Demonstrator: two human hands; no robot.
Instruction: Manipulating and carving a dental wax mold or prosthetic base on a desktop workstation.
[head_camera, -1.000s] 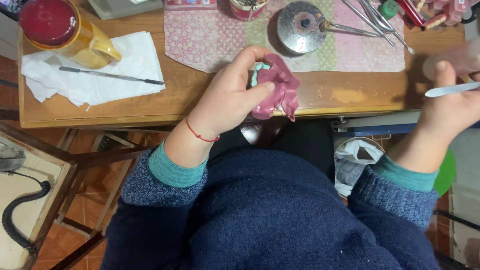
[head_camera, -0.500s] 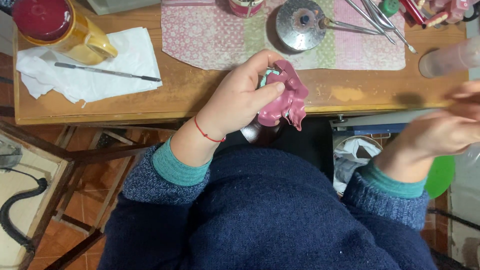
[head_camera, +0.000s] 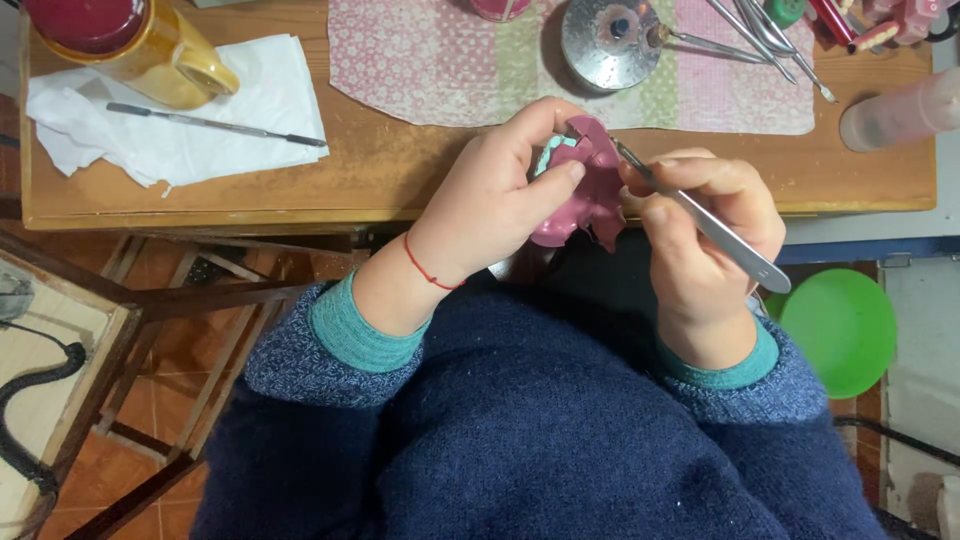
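— Now the right hand (head_camera: 700, 240) has come back in, its grip closed on a slim metal spatula (head_camera: 715, 230).

— Tip touching the lumpy pink wax piece (head_camera: 590, 190)?

— Yes; left hand (head_camera: 500, 200) grips it above the wooden table (head_camera: 380, 170) edge.

Even indoor light, soft shadows, glare on metal dish (head_camera: 612, 40), sharp focus

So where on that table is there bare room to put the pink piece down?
Bare wood lies along the table's front edge, between the white paper towel and the hands, below the patterned cloth. The back right is crowded: metal dish, tools, bottle.
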